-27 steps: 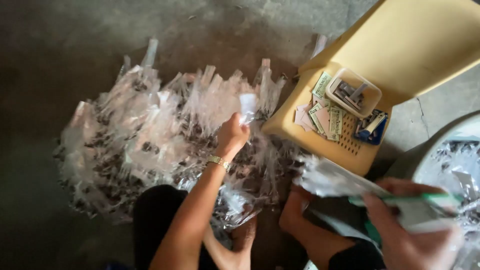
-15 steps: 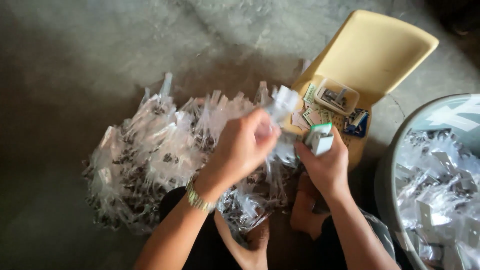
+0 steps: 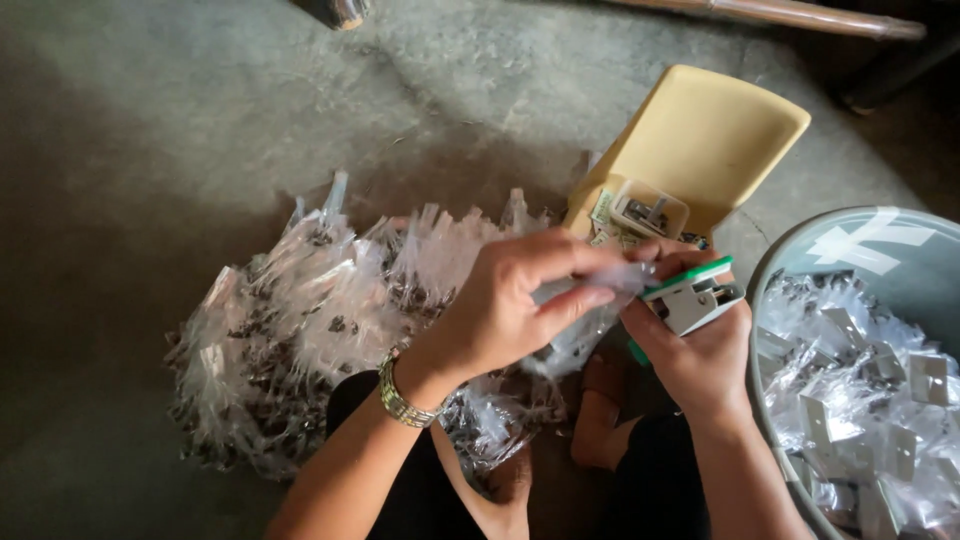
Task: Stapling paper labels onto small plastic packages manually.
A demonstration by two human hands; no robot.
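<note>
My left hand (image 3: 515, 305) pinches the top of a small clear plastic packet (image 3: 590, 300) with dark bits inside and holds it against a stapler. My right hand (image 3: 695, 345) grips that green and grey stapler (image 3: 695, 295), its jaws facing left at the packet's top. Both hands meet in the middle of the view, above my knees. A silver bracelet (image 3: 400, 395) sits on my left wrist.
A big heap of similar filled packets (image 3: 310, 320) lies on the concrete floor at left. A yellow plastic chair (image 3: 710, 140) behind holds a small box and paper slips. A grey basin (image 3: 900, 260) at right holds several packets with card tops.
My left hand picked a packet from the heap and brought it in to the stapler. My right hand rose with the stapler to meet it. The view shifted right, showing the basin.
</note>
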